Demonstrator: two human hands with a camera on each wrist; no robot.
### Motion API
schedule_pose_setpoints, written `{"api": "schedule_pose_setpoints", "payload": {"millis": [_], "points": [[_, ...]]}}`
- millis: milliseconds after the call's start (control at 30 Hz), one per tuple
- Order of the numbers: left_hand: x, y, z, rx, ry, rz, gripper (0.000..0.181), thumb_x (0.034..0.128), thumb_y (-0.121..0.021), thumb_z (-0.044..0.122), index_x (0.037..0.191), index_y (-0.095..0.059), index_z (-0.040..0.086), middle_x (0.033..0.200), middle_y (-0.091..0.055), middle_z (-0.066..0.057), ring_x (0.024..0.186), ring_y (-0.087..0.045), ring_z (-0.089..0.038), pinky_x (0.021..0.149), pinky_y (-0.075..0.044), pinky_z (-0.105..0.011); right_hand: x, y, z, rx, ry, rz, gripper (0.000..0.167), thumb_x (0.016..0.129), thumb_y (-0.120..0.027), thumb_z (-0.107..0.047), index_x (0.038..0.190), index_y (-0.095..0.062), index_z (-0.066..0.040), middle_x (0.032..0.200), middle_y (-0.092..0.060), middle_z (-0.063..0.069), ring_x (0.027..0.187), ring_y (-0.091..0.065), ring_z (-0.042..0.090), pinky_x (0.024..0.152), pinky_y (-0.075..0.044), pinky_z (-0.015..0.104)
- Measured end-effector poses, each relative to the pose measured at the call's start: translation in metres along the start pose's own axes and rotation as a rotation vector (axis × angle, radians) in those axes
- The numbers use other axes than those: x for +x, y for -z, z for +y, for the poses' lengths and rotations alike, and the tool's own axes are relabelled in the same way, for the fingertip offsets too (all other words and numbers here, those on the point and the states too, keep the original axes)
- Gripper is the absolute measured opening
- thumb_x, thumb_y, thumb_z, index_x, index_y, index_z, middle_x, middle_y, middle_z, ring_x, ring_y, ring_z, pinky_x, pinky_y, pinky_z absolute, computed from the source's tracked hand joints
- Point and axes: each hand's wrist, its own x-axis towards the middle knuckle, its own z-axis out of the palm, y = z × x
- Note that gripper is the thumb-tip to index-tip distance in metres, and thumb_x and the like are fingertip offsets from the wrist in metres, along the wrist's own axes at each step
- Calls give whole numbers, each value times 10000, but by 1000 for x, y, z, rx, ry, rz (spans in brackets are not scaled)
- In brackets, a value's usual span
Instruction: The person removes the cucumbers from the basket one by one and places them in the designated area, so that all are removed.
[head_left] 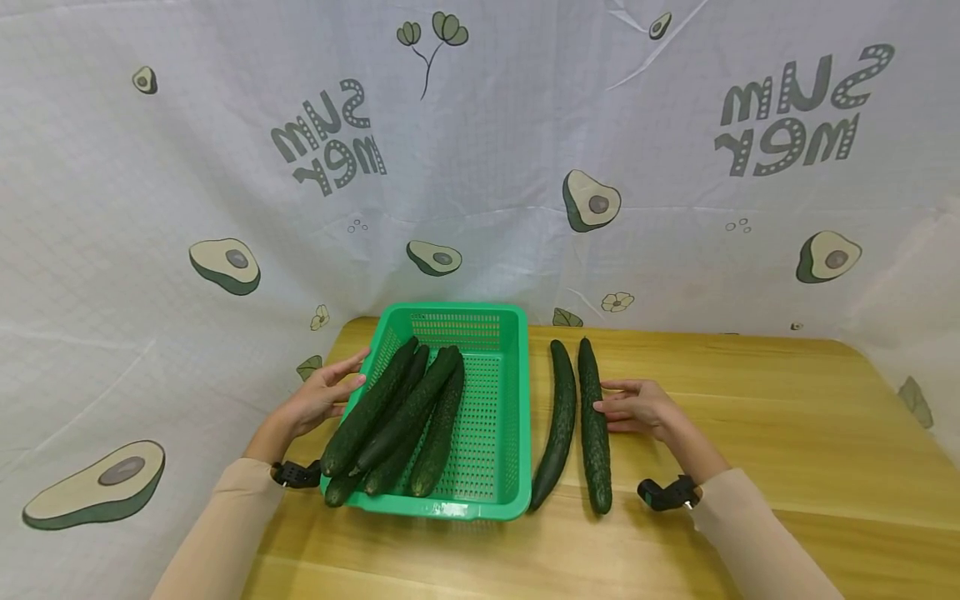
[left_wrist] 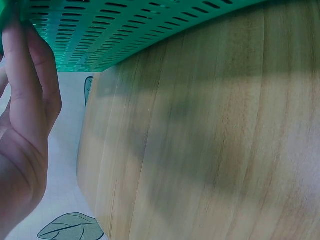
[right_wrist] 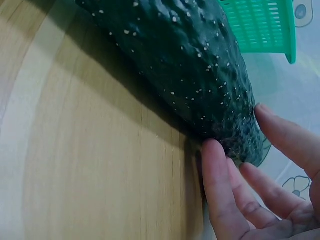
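In the head view, the left hand (head_left: 318, 400) is at the left side of a green basket (head_left: 513, 417), its fingers near the rim. The left wrist view shows these fingers (left_wrist: 25, 80) nearly straight against the perforated basket wall (left_wrist: 100, 30). Several dark green cucumbers (head_left: 442, 425) lie in the basket's left half, some ends over its near left corner. Right of the basket, two cucumbers lie lengthwise on the table. The right hand (head_left: 637, 407) touches the right edge of the outer cucumber (head_left: 595, 442); the inner one (head_left: 558, 425) is curved. Relaxed fingers (right_wrist: 217, 175) meet a bumpy cucumber (right_wrist: 190, 65) in the right wrist view.
The wooden table (head_left: 787, 433) extends to the right of the right hand. Behind it hangs a white cloth (head_left: 487, 150) with avocado prints and lettering, which also covers the left side. A black wrist device (head_left: 670, 493) sits on the right wrist, another (head_left: 297, 475) on the left.
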Motion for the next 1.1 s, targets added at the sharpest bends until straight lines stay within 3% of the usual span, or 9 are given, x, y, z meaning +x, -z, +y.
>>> {"api": "schedule_pose_setpoints", "payload": {"millis": [133, 500, 733, 933, 1100], "points": [[0, 0, 0, 0, 7, 3, 664, 1068, -514, 228, 1618, -147, 159, 1619, -96, -224, 565, -263, -101, 533, -346, -254, 1, 1, -1, 27, -12, 0, 719, 930, -695, -2, 1500, -281, 143, 1079, -619, 148, 904, -684, 239, 823, -564, 462], [-1, 0, 1, -3, 19, -5, 659, 1066, -519, 236, 1620, -162, 202, 1627, -70, -216, 576, -275, -100, 545, -350, -257, -1, 8, -18, 61, 4, 5, 727, 951, -680, -55, 1516, -259, 123, 1134, -574, 151, 1001, -666, 321, 882, -538, 458], [0, 0, 2, -4, 13, -10, 649, 1067, -518, 234, 1618, -176, 210, 1628, -72, -217, 553, -242, -107, 546, -319, -286, -3, 8, -44, 59, 39, -37, 734, 986, -658, -126, 1542, -231, 88, 1190, -583, 101, 1084, -647, 349, 944, -500, 470], [1, 1, 1, -5, 7, -14, 638, 1069, -515, 224, 1617, -189, 221, 1629, -73, -216, 553, -248, -107, 544, -300, -300, 0, -2, -71, 121, 74, -45, 724, 987, -648, -91, 1558, -226, 51, 1108, -616, 37, 975, -689, 278, 923, -516, 454], [0, 1, 0, -7, 10, -14, 641, 1068, -516, 228, 1617, -186, 226, 1628, -70, -218, 557, -256, -101, 543, -319, -284, 5, -19, -94, 132, 110, -53, 693, 996, -635, -94, 1555, -246, 37, 1185, -572, 96, 932, -695, 226, 899, -535, 409]]}}
